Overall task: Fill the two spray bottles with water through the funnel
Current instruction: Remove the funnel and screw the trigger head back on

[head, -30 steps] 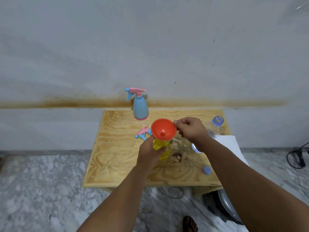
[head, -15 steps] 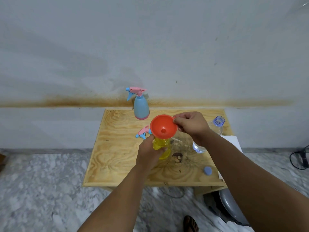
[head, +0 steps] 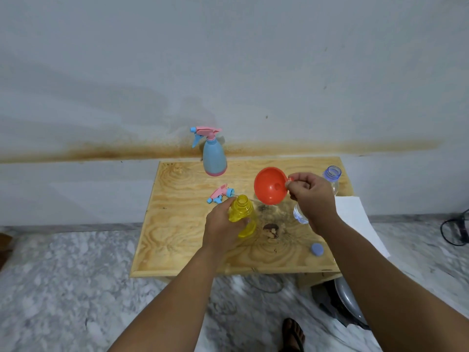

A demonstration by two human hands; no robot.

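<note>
the blue bottle [head: 214,158] stands upright at the back of the table [head: 177,224], its sprayer screwed on, kept out of the way. a loose sprayer [head: 220,193] lies just in front of it, beside the yellow bottle [head: 242,215], whose neck is thereby left open. the yellow bottle is gripped round its body by the left hand [head: 222,227], fingers curled about it, probably to steady it on the table. the funnel [head: 270,185] is held off to the right of that open neck, tilted, pinched by its small tab between thumb and fingers of the right hand [head: 311,196]; it is not seated in any bottle. a clear water bottle [head: 330,177] stands uncapped behind the right hand, largely hidden by it, so its water level cannot be read. its cap [head: 317,249] lies near the table's front right. whether the yellow bottle holds water is hard to tell through the tint. a white sheet [head: 355,219] overhangs the right edge.
</note>
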